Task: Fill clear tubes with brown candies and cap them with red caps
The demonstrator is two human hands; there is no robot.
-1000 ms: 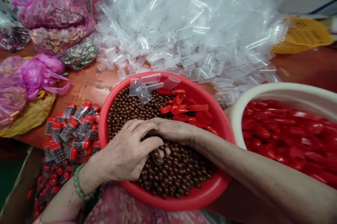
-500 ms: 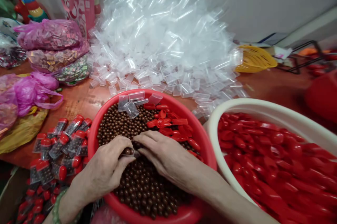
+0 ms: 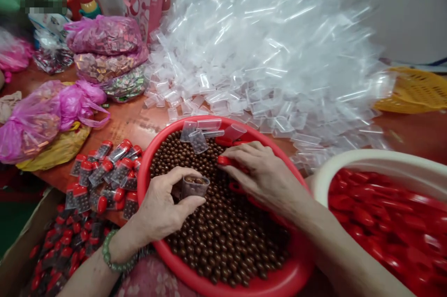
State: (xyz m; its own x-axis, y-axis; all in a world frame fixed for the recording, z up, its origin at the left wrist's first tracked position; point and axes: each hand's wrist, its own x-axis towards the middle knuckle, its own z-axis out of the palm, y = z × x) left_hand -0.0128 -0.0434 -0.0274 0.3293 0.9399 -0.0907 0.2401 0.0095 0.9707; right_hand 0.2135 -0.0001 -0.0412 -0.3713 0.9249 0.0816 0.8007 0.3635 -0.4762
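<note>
My left hand (image 3: pixel 165 206), with a green bead bracelet at the wrist, holds a clear plastic container (image 3: pixel 194 187) upright between thumb and fingers, with brown balls inside. Closed on a red cap (image 3: pixel 224 160), my right hand (image 3: pixel 260 173) is over the right part of the red basin (image 3: pixel 144 185). Brown balls (image 3: pixel 223 236) fill much of that basin. A few clear containers (image 3: pixel 199 141) lie on the balls at its far edge. More red caps are partly hidden beneath my right hand.
A large heap of clear containers (image 3: pixel 265 55) rises behind the basin. Red pieces (image 3: pixel 380 222) fill a white tub (image 3: pixel 323 178) at right. Capped, filled containers (image 3: pixel 120 171) lie left, beside pink bags (image 3: pixel 104 36). A yellow basket (image 3: pixel 419 90) is far right.
My hands have moved apart. The left now shows the filled container's open top, while the right has moved up and right and taken a red cap. The view has shifted left.
</note>
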